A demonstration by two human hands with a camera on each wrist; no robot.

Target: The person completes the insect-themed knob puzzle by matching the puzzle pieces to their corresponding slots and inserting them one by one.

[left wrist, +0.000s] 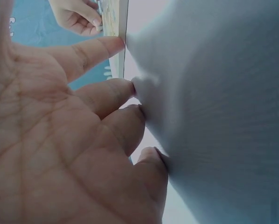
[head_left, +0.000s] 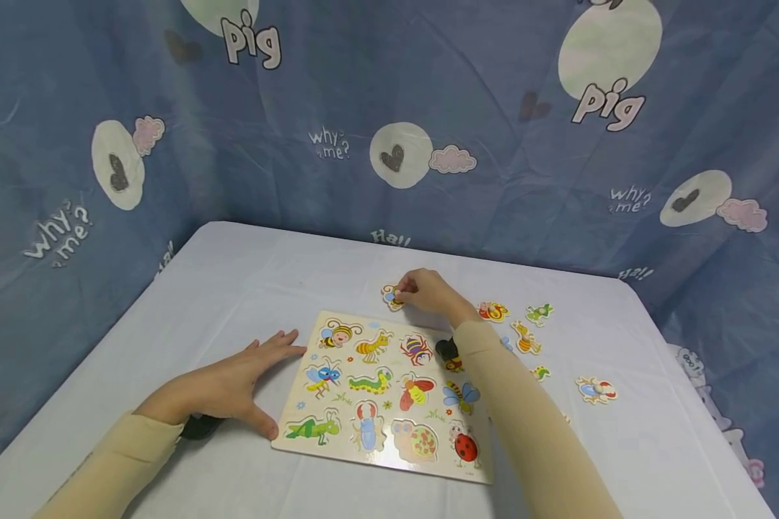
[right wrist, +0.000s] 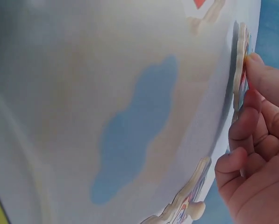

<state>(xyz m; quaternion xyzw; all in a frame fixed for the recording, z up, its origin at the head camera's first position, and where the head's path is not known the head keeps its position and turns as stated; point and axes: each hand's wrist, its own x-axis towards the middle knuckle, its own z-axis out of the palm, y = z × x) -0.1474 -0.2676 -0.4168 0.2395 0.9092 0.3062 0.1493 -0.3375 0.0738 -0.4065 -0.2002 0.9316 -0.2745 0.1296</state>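
A wooden insect puzzle board (head_left: 392, 389) lies on the white table. My left hand (head_left: 234, 382) is spread along its left side, with the thumb at the near left corner and a fingertip (left wrist: 115, 43) against the edge in the left wrist view. Past the board's far edge, my right hand (head_left: 428, 292) pinches a small bee-like puzzle piece (head_left: 389, 295) between thumb and fingers. The same piece (right wrist: 241, 70) appears edge-on in the right wrist view, and the fingers partly cover it.
Right of the board lie loose pieces with knobs: a butterfly (head_left: 493, 311), a green one (head_left: 539, 313), a yellow striped one (head_left: 526, 337) and a beetle (head_left: 596, 390). My right forearm (head_left: 532, 418) crosses the board's right side. A printed blue curtain (head_left: 337, 202) hangs behind the table.
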